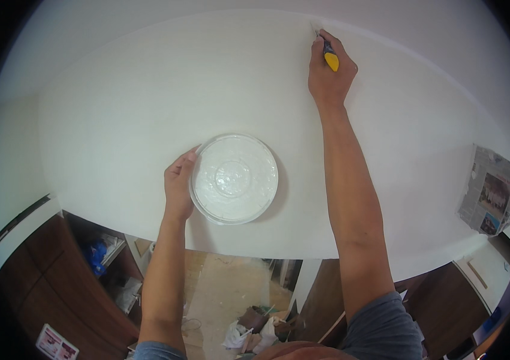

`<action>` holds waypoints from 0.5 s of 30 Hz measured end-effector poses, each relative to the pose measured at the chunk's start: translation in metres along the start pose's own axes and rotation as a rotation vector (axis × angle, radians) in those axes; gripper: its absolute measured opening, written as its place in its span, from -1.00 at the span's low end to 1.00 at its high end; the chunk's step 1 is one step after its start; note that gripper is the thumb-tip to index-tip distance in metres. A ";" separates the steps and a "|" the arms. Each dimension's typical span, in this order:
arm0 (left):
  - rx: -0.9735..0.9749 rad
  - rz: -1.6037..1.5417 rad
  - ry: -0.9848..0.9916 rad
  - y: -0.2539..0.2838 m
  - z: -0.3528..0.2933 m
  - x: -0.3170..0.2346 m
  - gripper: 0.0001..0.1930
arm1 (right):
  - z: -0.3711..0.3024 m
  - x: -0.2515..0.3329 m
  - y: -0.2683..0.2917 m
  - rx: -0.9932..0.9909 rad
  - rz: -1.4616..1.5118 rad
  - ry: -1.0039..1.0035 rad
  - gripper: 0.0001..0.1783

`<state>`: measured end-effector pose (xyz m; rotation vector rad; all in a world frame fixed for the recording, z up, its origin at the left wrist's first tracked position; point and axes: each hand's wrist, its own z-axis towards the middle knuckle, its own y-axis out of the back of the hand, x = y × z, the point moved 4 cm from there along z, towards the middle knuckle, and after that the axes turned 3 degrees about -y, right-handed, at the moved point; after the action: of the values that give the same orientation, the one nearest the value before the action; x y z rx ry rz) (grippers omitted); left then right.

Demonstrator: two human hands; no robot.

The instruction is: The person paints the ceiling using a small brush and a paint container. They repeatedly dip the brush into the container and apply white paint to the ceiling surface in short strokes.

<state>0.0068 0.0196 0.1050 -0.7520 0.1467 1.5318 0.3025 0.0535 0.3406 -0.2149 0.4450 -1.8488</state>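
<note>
My left hand (178, 183) grips the left rim of a round, shiny, whitish plastic lid (252, 195), thumb at its edge. The lid has raised rings, and whitish patches show on its face. It is held in front of a broad white surface (117, 108), casting a shadow to its right. Far up and to the right, my right hand (333, 78) is closed round the yellow and dark handle of a putty knife (331, 60). The knife's thin blade points up at the seam where the white surface meets another pale one; whether it touches cannot be told.
Newspaper (489, 192) covers something at the right. Below left stands a brown wooden cabinet (57, 276) beside open shelves holding a blue bag (94, 257). Several bags and loose items (255, 327) lie on the floor (225, 282) far below. More dark cabinets (447, 303) stand lower right.
</note>
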 end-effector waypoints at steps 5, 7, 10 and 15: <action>0.010 0.016 -0.014 -0.002 0.000 0.000 -0.58 | -0.006 0.010 -0.021 0.122 -0.010 0.113 -0.76; 0.011 0.026 -0.013 -0.004 -0.001 -0.002 -0.58 | -0.010 0.012 -0.029 0.178 -0.001 0.072 -0.76; 0.005 0.035 -0.016 -0.004 -0.002 -0.005 -0.57 | -0.015 0.021 -0.042 0.250 0.100 0.026 -0.75; 0.006 0.019 -0.025 -0.002 -0.002 -0.003 -0.58 | -0.018 0.025 -0.050 0.327 0.052 0.059 -0.74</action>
<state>0.0092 0.0162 0.1064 -0.7286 0.1406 1.5580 0.2439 0.0461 0.3428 0.0726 0.1809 -1.8494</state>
